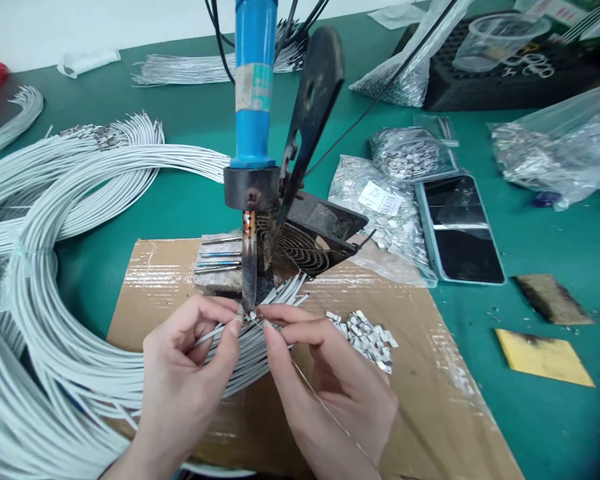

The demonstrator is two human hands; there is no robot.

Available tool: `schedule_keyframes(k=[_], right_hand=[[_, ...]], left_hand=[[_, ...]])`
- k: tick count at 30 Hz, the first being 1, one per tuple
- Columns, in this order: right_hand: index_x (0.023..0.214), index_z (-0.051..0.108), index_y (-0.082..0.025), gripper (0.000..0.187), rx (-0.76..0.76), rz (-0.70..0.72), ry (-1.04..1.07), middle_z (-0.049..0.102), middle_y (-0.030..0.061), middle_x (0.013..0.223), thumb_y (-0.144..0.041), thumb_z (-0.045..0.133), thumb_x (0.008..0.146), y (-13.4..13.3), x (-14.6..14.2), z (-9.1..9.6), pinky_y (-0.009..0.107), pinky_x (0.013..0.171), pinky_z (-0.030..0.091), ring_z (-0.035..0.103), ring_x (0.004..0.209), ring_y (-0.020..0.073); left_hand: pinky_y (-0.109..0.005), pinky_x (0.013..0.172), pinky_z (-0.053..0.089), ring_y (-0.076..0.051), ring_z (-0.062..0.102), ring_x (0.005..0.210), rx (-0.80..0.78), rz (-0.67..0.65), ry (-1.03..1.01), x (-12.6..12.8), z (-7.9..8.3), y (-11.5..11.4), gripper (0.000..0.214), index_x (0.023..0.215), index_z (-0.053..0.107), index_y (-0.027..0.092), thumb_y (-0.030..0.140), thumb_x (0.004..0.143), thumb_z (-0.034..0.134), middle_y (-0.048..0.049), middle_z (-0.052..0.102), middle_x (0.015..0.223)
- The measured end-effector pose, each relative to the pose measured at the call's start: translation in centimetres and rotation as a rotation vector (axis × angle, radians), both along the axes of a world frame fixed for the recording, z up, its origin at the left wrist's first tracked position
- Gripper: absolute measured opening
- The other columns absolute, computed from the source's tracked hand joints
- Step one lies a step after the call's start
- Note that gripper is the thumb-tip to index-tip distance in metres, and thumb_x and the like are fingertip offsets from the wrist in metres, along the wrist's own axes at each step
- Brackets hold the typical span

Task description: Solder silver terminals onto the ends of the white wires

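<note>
My left hand [193, 363] pinches a white wire [207, 336] close to its end, thumb against finger. My right hand [330, 380] pinches a thin grey wire [325, 405], which runs down toward the near right. My fingertips almost meet just under the tip of the hot-looking iron [255, 133] with the blue handle. A tiny bit sits there, too small for me to tell what it is. More white wires lie under my hands on the brown cardboard [415, 413]. A pile of little metal bits [363, 337] is on the right. A big loop of white wires [33, 267] fills the left, and a phone [463, 230] lies far right.
</note>
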State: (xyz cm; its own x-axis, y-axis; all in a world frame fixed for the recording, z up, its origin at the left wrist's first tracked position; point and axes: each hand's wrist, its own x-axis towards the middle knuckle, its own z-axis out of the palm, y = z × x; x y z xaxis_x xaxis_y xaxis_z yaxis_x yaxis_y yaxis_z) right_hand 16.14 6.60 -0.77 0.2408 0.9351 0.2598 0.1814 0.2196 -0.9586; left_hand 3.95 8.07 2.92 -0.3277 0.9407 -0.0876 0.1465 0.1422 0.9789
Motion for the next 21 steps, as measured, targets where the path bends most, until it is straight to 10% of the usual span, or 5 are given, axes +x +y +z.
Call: schedule_keyframes(k=[21], right_hand=[[0.087, 0.072, -0.024, 0.019, 0.081, -0.064, -0.062, 0.086, 0.0006, 0.098, -0.007, 0.075, 0.091, 0.21, -0.15, 0.40, 0.024, 0.078, 0.065, 0.082, 0.079, 0.0144]], left_hand=[[-0.008, 0.065, 0.057, -0.009, 0.075, 0.072, -0.004, -0.003, 0.008, -0.09, 0.01, -0.13, 0.013, 0.074, 0.073, 0.021, 0.015, 0.085, 0.076, -0.0001, 0.077, 0.088]])
